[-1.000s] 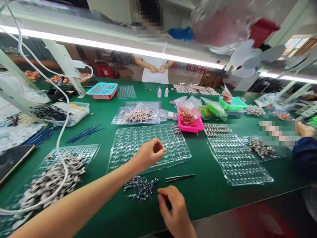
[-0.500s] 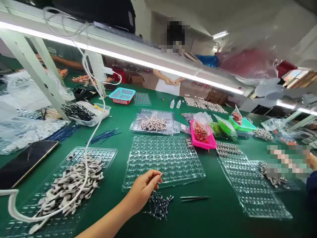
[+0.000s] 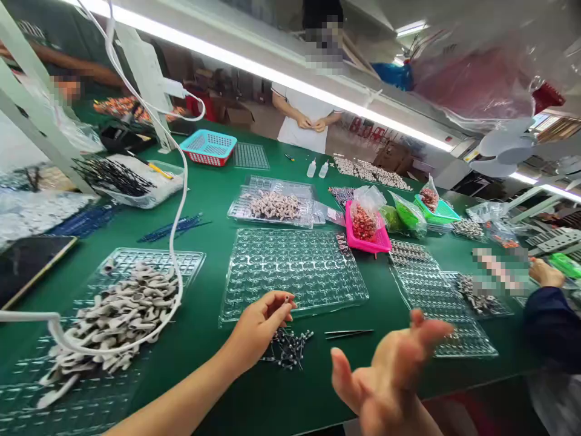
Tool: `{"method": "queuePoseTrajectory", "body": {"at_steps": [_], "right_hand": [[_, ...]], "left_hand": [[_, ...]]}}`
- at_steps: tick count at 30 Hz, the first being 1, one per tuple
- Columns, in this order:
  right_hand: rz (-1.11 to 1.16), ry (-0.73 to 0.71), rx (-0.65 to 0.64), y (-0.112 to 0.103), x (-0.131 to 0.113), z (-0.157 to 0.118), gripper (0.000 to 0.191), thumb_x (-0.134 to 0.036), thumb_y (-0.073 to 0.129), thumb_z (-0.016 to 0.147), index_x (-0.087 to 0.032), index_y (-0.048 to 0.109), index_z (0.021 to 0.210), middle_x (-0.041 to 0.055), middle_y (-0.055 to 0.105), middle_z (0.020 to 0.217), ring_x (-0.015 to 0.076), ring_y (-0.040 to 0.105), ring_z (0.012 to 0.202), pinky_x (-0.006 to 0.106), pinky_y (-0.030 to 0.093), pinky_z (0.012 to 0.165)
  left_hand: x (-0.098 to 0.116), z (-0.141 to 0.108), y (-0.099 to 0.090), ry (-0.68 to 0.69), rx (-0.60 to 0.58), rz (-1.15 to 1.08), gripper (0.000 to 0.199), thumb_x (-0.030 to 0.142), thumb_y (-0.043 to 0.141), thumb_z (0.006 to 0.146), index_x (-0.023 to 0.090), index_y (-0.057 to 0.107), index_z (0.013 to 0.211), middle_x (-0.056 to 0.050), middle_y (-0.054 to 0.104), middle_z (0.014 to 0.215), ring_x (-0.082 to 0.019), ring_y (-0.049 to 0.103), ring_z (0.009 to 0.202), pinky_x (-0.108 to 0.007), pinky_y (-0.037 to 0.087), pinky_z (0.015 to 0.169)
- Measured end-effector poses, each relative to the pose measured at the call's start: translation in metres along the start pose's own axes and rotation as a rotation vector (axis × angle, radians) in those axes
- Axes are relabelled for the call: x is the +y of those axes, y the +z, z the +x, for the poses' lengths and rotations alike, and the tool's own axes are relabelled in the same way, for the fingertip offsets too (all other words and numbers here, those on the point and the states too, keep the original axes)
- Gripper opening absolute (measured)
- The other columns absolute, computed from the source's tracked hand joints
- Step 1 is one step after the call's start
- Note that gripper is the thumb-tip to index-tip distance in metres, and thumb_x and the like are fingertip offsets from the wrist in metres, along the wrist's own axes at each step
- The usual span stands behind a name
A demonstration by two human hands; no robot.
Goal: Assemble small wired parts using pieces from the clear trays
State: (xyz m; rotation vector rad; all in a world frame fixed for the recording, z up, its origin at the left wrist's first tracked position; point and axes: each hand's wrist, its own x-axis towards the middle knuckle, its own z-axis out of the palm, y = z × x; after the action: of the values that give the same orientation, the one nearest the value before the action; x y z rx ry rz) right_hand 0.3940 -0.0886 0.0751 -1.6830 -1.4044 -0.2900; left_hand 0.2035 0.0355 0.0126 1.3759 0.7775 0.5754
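My left hand point(image 3: 265, 324) is closed in a pinch, and a small pale part with a round end point(image 3: 287, 299) pokes out between thumb and forefinger. Most of that part is hidden by the fingers. Below the pinch lies a loose heap of thin dark stems with small round heads point(image 3: 290, 350). A clear moulded plastic tray point(image 3: 290, 272) is just beyond the hand, with a few small parts in its far right corner. My right hand point(image 3: 393, 375) is raised over the table's near edge, blurred, fingers apart, holding nothing. Steel tweezers point(image 3: 349, 333) lie between the two hands.
Left, a clear tray bears a heap of grey curved parts point(image 3: 122, 309), crossed by a white cable point(image 3: 182, 242). A pink basket point(image 3: 370, 243) holds bagged reddish parts. Another tray point(image 3: 438, 297) lies at right, near a co-worker's sleeve point(image 3: 549, 327). A lamp bar crosses above.
My right hand has come into view at the lower right. The left hand keeps its pinch, and the small part's end now shows. The view has shifted slightly.
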Motion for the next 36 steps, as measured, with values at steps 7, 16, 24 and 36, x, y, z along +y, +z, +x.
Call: {"method": "queuePoseTrajectory", "body": {"at_steps": [7,16,24,36], "right_hand": [[0.131,0.264,0.048,0.017,0.020,-0.049,0.032,-0.020,0.050,0.095,-0.025,0.054,0.127,0.0070,0.066,0.113,0.0214,0.064,0.106,0.039,0.054,0.087],[-0.037,0.058,-0.406,0.060,0.018,-0.087,0.022,-0.013,0.053,0.092,-0.020,0.061,0.112,0.0087,0.061,0.099,0.0220,0.057,0.093,0.038,0.051,0.079],[-0.096,0.001,-0.421,0.067,0.023,-0.091,0.012,-0.011,0.048,0.094,-0.019,0.056,0.093,0.0078,0.057,0.092,0.0205,0.053,0.083,0.034,0.048,0.071],[0.104,0.002,-0.372,0.059,0.021,-0.088,0.014,-0.008,0.048,0.095,-0.020,0.053,0.100,0.0041,0.061,0.087,0.0172,0.055,0.079,0.032,0.046,0.071]], "left_hand": [[0.002,0.000,-0.002,-0.038,-0.018,-0.046,0.025,0.046,0.060,0.088,0.021,0.059,0.096,0.000,0.062,0.085,-0.018,0.061,0.081,-0.031,0.049,0.077],[-0.002,-0.004,0.002,-0.051,-0.020,-0.035,0.027,0.045,0.063,0.087,0.022,0.061,0.100,-0.001,0.063,0.090,-0.018,0.060,0.083,-0.029,0.048,0.077],[-0.003,-0.003,0.004,-0.044,-0.031,-0.036,0.022,0.041,0.061,0.088,0.021,0.061,0.097,-0.001,0.062,0.087,-0.017,0.059,0.082,-0.030,0.048,0.076],[0.003,-0.003,0.004,-0.065,-0.037,-0.032,0.018,0.037,0.053,0.091,0.021,0.057,0.096,-0.004,0.066,0.094,-0.018,0.062,0.080,-0.032,0.049,0.075]]}}
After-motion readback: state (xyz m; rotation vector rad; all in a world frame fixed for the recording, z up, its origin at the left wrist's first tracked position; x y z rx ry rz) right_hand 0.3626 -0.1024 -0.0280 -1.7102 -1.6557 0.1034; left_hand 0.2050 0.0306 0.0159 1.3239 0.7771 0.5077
